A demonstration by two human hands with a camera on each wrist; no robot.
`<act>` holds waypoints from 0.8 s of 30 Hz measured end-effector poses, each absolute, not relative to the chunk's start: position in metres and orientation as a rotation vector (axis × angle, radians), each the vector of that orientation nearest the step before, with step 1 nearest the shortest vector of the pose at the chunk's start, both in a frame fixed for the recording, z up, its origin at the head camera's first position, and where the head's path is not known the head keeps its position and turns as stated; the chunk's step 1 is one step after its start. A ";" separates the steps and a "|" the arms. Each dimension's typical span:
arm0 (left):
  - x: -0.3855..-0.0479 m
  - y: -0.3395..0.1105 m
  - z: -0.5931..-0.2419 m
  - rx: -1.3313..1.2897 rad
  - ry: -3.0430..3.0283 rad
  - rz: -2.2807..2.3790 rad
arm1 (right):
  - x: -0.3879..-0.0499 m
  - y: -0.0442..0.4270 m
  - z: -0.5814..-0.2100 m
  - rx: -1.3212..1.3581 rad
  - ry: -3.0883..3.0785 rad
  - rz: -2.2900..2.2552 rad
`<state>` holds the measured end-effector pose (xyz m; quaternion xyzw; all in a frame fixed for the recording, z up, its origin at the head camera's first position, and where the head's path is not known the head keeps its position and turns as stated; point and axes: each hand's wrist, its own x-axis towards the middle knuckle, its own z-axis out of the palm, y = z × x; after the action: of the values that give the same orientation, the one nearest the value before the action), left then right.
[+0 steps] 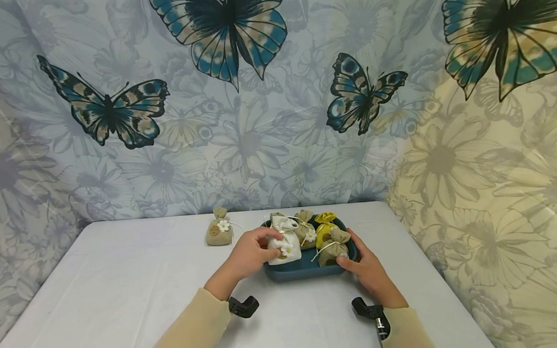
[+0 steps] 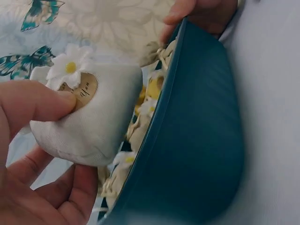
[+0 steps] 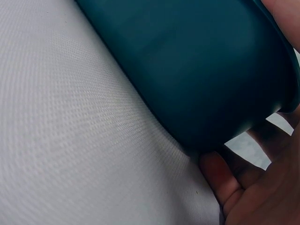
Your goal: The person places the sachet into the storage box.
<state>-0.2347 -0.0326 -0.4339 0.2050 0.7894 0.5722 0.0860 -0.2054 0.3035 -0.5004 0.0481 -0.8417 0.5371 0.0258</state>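
Observation:
In the head view my left hand (image 1: pixel 250 253) pinches a white drawstring pouch (image 1: pixel 287 240) over the left part of a dark blue tray (image 1: pixel 305 273). The left wrist view has the thumb on the front of the white pouch (image 2: pixel 105 122), over a round brown label, below a white daisy; other fingers lie behind and under it. My right hand (image 1: pixel 368 270) holds the tray's right end, its thumb at the rim. In the right wrist view, fingers of the right hand (image 3: pixel 262 197) touch the outside of the tray (image 3: pixel 187 70). Beige pouches (image 1: pixel 334 250) and a yellow pouch (image 1: pixel 324 228) are inside the tray.
A beige pouch with a daisy (image 1: pixel 219 232) stands on the white-covered table (image 1: pixel 126 292), left of the tray. Behind the table hangs a butterfly-patterned cloth (image 1: pixel 259 159), which also covers the sides.

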 end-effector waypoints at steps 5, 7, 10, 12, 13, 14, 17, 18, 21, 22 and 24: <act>-0.238 -0.006 -0.430 0.565 2.404 1.593 | -0.205 0.304 -0.501 0.150 -2.593 1.669; -0.241 0.004 -0.431 0.538 2.421 1.557 | -0.205 0.303 -0.501 0.152 -2.584 1.674; -0.246 0.015 -0.433 0.513 2.430 1.532 | -0.205 0.303 -0.501 0.151 -2.574 1.678; -0.250 0.021 -0.436 0.499 2.439 1.512 | -0.205 0.303 -0.501 0.147 -2.573 1.679; -0.252 0.024 -0.438 0.495 2.444 1.503 | -0.205 0.303 -0.501 0.147 -2.574 1.679; -0.253 0.027 -0.439 0.494 2.450 1.493 | -0.205 0.304 -0.501 0.145 -2.578 1.678; -0.257 0.034 -0.446 0.501 2.482 1.453 | -0.206 0.304 -0.503 0.149 -2.581 1.677; -0.258 0.036 -0.447 0.504 2.493 1.440 | -0.206 0.305 -0.503 0.153 -2.579 1.680; -0.260 0.041 -0.452 0.503 2.507 1.421 | -0.207 0.305 -0.505 0.164 -2.567 1.696; -0.260 0.041 -0.453 0.498 2.508 1.420 | -0.207 0.305 -0.505 0.168 -2.563 1.702; -0.261 0.043 -0.455 0.485 2.509 1.413 | -0.208 0.305 -0.504 0.173 -2.552 1.718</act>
<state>-0.2609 0.0427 -0.4546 0.1650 0.8540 0.4809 0.1104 -0.2075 0.3048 -0.5045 0.0561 -0.8278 0.5574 0.0301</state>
